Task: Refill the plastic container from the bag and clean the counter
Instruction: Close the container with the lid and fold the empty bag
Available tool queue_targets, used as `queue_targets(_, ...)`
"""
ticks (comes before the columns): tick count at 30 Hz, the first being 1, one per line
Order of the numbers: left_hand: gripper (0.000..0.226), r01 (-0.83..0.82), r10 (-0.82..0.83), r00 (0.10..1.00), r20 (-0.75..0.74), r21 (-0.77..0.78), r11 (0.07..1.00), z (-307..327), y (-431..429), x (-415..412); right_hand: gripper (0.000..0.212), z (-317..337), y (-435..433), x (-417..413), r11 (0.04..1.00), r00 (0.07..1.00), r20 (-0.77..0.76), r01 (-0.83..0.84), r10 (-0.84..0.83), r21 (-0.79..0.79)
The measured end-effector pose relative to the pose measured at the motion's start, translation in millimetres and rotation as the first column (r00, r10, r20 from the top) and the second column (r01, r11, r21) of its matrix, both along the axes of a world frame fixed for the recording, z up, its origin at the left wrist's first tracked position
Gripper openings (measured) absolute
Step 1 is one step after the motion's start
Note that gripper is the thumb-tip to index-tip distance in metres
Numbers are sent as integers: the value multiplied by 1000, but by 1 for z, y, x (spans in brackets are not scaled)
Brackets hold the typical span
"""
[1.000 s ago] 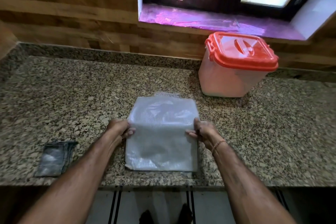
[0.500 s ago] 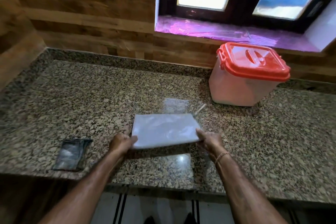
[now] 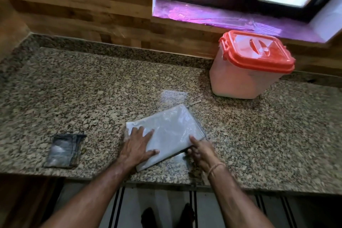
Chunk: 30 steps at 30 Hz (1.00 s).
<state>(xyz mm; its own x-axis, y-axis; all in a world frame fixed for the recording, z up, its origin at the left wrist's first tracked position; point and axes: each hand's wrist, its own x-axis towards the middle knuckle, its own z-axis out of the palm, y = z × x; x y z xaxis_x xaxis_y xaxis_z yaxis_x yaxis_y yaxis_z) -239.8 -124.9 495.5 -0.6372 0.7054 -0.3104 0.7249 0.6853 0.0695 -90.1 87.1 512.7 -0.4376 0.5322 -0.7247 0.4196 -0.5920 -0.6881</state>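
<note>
The empty clear plastic bag lies folded flat on the granite counter, turned at a slant. My left hand presses flat on its near left part, fingers spread. My right hand touches the bag's near right edge with its fingertips. The plastic container with its orange lid shut stands at the back right, apart from both hands.
A folded dark cloth lies near the counter's front edge at the left. A thin white strip lies just behind the bag. A wooden wall and a window sill run behind. The counter's front edge is close to my wrists.
The bag has been folded in half, set down flat and turned at a slant. My left hand went from gripping its edge to pressing on top.
</note>
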Motion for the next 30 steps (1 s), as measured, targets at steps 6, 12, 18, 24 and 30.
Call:
queue_targets(6, 104, -86, 87, 996, -6, 116, 990, 0, 14, 4, 29, -9, -40, -14, 982, 979, 124, -171, 160, 82)
queue_targets(12, 95, -239, 220, 959, 178, 98, 966, 5, 25, -3, 25, 8, -50, -26, 961, 997, -70, 3, -24, -276)
queue_targets(18, 77, -394, 357, 911, 208, 178, 902, 25, 31, -19, 25, 19, -50, -40, 995, 994, -93, -66, 59, -79)
queue_targets(24, 54, -795, 362, 294, 884, 17, 606, 41, 22, -52, 23, 47, -7, -28, 948, 935, -191, -314, 300, -45)
queue_targets(30, 52, -746, 228, -98, 969, -224, 628, 32, 17, -53, 26, 65, 18, -16, 889, 872, -209, -457, 443, -22)
